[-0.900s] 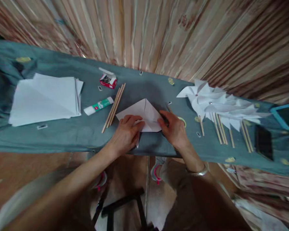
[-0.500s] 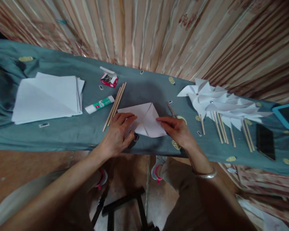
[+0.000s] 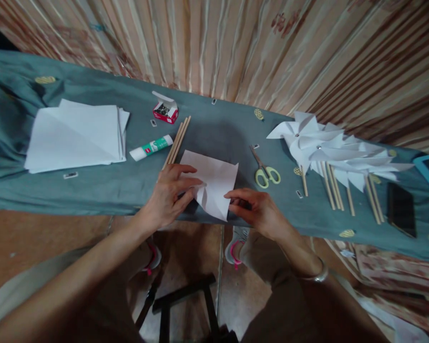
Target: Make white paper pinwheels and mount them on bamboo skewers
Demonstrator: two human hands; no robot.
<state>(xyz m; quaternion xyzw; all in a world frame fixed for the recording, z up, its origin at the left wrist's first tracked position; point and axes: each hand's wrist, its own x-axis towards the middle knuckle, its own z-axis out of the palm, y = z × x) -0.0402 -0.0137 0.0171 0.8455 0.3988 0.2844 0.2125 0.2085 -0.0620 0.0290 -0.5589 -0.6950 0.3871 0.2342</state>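
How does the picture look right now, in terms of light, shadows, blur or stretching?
Head view: dim overall, with a soft dark shadow on the cloth beyond the folded paper; head view: the curtain stripes fan outward, suggesting wide-angle distortion; head view: a pale highlight on the bracelet, and the lower right corner looks soft.

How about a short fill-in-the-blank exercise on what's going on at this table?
1. The left hand and the right hand both touch a white sheet of ____.
2. The hand nearer the bracelet is the ____ one.
3. The small red box has its lid ____, not shut.
4. The loose wooden sticks lie nearer the ____ hand.

Missing words: paper; right; open; left.
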